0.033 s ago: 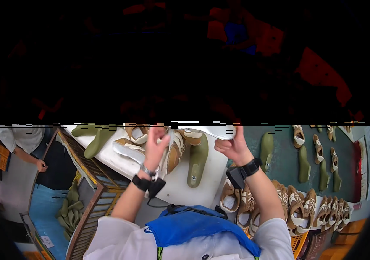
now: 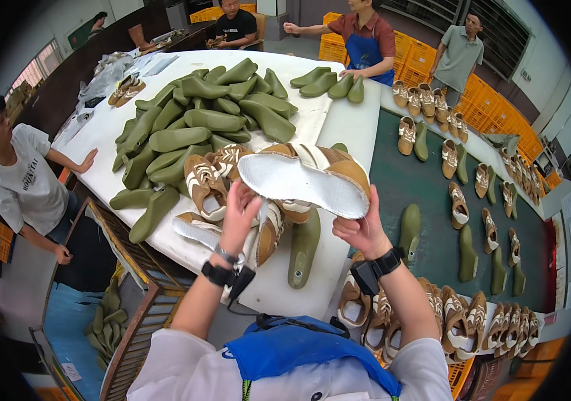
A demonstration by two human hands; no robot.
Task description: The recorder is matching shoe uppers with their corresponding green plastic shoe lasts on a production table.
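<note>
A long white table [image 2: 349, 127] is stretching from near to far, bearing a big heap of olive-green shoe lasts [image 2: 198, 127] at its far left, piled loosely. To the right, a dark green belt [image 2: 432, 194] is carrying tan shoes and lasts in spaced rows, each standing apart. Other people are standing or sitting around the far and left edges.

Above the near part of the table, the person is holding up a tan and white shoe upper [image 2: 305, 177] with its pale bottom turned toward the camera, probably so the underside can be looked over. The left hand [image 2: 242, 214] is gripping its near-left end, fingers curled around the edge. The right hand [image 2: 359, 227] is clasping the right end from below, thumb pressed on the rim. Just beneath, more striped uppers [image 2: 205, 187] and a single green last [image 2: 304, 247] are lying on the table.
</note>
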